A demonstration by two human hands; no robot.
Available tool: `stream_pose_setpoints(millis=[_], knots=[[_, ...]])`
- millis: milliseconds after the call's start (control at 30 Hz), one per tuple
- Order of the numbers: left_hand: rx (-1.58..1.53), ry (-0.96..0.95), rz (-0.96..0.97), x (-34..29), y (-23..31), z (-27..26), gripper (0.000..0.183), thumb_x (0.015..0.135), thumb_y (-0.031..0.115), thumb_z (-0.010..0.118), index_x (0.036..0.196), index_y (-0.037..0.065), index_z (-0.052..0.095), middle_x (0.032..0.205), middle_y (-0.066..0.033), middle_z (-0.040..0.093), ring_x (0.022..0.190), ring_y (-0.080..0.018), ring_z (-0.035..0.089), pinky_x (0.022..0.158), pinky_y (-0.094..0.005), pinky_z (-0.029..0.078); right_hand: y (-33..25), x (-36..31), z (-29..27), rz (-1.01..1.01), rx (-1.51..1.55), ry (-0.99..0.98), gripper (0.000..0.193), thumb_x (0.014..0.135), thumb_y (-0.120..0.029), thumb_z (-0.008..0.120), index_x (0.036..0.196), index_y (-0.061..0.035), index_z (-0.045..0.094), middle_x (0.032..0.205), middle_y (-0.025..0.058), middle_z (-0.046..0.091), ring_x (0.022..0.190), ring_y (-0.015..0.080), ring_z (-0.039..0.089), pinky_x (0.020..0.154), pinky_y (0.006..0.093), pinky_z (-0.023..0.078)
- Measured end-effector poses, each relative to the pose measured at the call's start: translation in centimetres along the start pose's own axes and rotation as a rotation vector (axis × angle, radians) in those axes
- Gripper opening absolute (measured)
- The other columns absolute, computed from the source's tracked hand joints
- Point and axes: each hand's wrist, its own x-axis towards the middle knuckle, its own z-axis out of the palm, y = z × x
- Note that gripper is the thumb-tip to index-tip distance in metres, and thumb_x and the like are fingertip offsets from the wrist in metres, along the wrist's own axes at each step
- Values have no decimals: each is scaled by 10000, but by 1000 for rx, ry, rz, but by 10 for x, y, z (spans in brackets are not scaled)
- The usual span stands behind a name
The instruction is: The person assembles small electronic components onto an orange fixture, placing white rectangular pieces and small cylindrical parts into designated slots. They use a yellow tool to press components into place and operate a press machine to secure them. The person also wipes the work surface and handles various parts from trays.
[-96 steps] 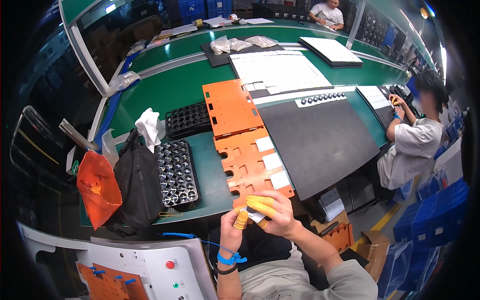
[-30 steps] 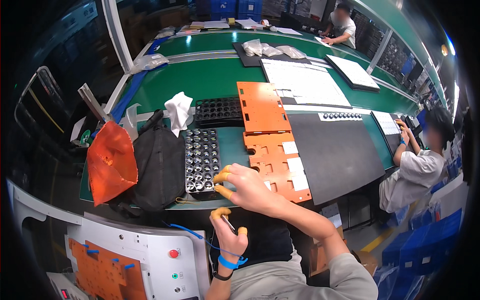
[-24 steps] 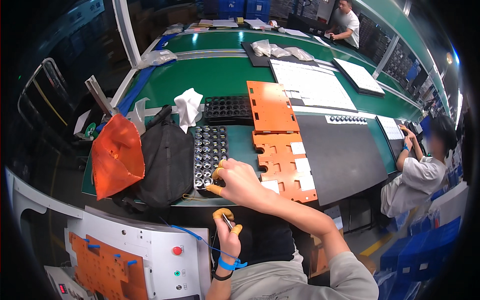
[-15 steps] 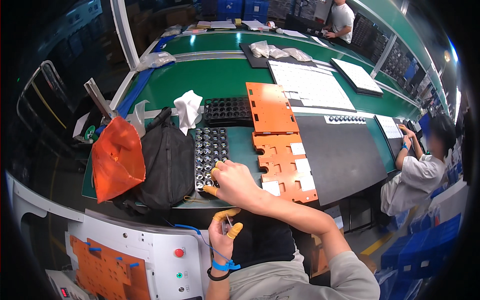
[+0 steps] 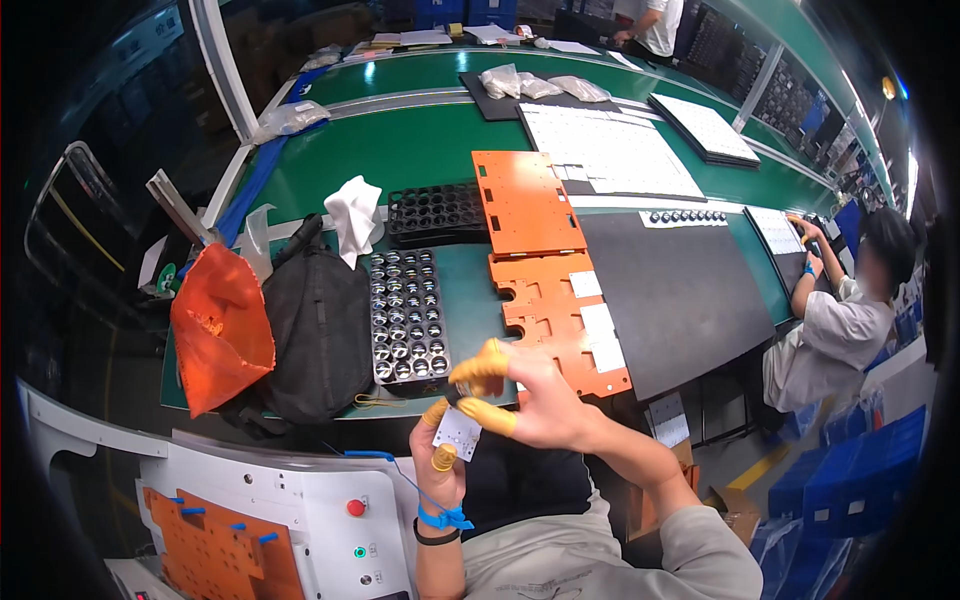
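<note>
My left hand (image 5: 430, 468), yellow covers on its fingertips and a blue strap at the wrist, grips a small white circuit board (image 5: 457, 436). Above the board's upper edge, my right hand (image 5: 545, 400) pinches a small dark round part (image 5: 457, 393) between covered fingers; whether it touches the board I cannot tell. Just beyond both hands is a black tray (image 5: 412, 387) filled with rows of shiny round lens-like parts. An orange fixture plate (image 5: 545, 325) with cutouts lies right of the tray, several white boards (image 5: 603, 335) set in it. Its orange lid (image 5: 525, 205) lies folded back.
Left of the tray are a black bag (image 5: 315, 340), an orange pouch (image 5: 222, 340) and a white cloth (image 5: 354, 215). Another black tray (image 5: 440, 237) stands behind. A dark mat (image 5: 680, 310) extends right, toward a seated co-worker (image 5: 840, 320). A white machine panel (image 5: 310, 510) is at lower left.
My right hand has come back from the lens tray to my left hand, now with a dark round part. The white board has turned its face into view. The whole view has shifted slightly.
</note>
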Motion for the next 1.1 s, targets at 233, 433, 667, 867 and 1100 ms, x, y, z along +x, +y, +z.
stream_pose_setpoints(millis=[233,433,667,867,1100], knots=[[-71,-113,49,7,-4,17,913,614,470,935,1308,3,569,1231,-111,647,1116,-214,637,991,-370,509,7,-47,-10,-42,211,-33,399,822,11,714,1216,-44,677,756,33,508,661,130,481,604,272,414],[167,-61,206,6,-8,45,874,589,528,932,1189,-11,597,1099,-72,642,1001,-174,636,892,-317,523,11,-57,-19,-33,204,10,401,822,11,727,1216,-39,676,733,35,519,631,137,480,588,275,410],[418,-143,345,8,-9,61,750,549,364,978,1113,-2,646,1020,-30,557,942,-149,605,827,-288,500,13,-71,-36,1,141,22,367,820,-29,748,1182,-34,684,716,24,512,626,133,459,583,278,403],[886,-286,525,9,4,55,695,527,353,980,1054,15,678,1011,-65,642,875,-181,629,721,-302,536,11,-70,-62,282,234,-210,260,822,-101,779,1052,-11,696,694,8,506,635,107,431,586,273,395],[1027,-326,591,10,0,62,635,515,346,976,999,55,686,939,-69,691,820,-237,653,707,-328,552,16,-74,-74,324,212,-300,268,853,-172,777,1029,15,700,764,62,625,664,147,516,643,303,460]])
